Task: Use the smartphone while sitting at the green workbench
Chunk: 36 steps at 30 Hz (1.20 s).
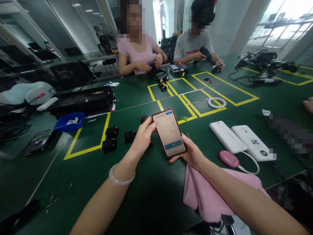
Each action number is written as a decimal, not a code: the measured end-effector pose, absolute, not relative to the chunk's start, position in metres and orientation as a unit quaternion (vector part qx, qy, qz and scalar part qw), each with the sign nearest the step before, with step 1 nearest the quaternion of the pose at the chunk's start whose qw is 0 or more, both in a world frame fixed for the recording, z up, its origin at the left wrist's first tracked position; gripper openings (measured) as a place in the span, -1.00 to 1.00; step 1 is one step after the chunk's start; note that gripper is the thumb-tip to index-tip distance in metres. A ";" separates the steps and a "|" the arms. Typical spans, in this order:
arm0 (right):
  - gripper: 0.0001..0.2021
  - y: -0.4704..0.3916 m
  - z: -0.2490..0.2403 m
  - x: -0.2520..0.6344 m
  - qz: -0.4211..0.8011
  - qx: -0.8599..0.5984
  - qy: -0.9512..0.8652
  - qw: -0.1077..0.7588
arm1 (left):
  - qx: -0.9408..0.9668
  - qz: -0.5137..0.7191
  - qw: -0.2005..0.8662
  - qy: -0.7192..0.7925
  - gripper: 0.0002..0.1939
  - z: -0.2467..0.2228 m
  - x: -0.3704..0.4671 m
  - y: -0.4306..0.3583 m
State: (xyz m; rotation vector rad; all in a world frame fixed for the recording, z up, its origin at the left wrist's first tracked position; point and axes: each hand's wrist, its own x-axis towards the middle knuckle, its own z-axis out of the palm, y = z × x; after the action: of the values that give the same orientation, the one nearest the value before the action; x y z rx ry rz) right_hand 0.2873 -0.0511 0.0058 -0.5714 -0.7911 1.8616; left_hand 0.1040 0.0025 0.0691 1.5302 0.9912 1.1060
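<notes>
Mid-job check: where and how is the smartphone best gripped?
Probably by its long edges, coming from both sides: the smartphone is a thin slab with its lit front facing up, so edge grips leave that front mostly clear. The left hand holds the upper left edge, the right hand the lower right.
</notes>
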 end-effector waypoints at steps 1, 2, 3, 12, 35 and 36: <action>-0.52 -0.051 0.006 0.287 0.769 -0.235 -0.329 0.494 | 0.624 0.456 0.480 0.415 -0.62 0.070 0.103 0.003; -0.52 -0.052 0.006 0.287 0.770 -0.235 -0.330 0.493 | 0.621 0.457 0.477 0.421 -0.63 0.070 0.102 0.004; -0.52 -0.052 0.006 0.287 0.769 -0.238 -0.331 0.492 | 0.619 0.459 0.473 0.427 -0.63 0.071 0.101 0.004; -0.50 -0.052 0.006 0.288 0.767 -0.249 -0.332 0.489 | 0.616 0.470 0.460 0.433 -0.62 0.072 0.099 0.005; -0.56 -0.051 0.006 0.288 0.783 -0.229 -0.306 0.491 | 0.620 0.449 0.482 0.426 -0.60 0.071 0.104 0.003; -0.57 -0.051 0.006 0.288 0.783 -0.229 -0.305 0.491 | 0.619 0.448 0.483 0.427 -0.60 0.071 0.104 0.003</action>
State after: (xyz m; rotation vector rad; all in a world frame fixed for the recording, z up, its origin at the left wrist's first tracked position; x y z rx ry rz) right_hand 0.2880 -0.0512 0.0061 -0.5567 -0.7395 1.9014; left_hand 0.1044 0.0026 0.0710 1.5092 1.0393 1.0915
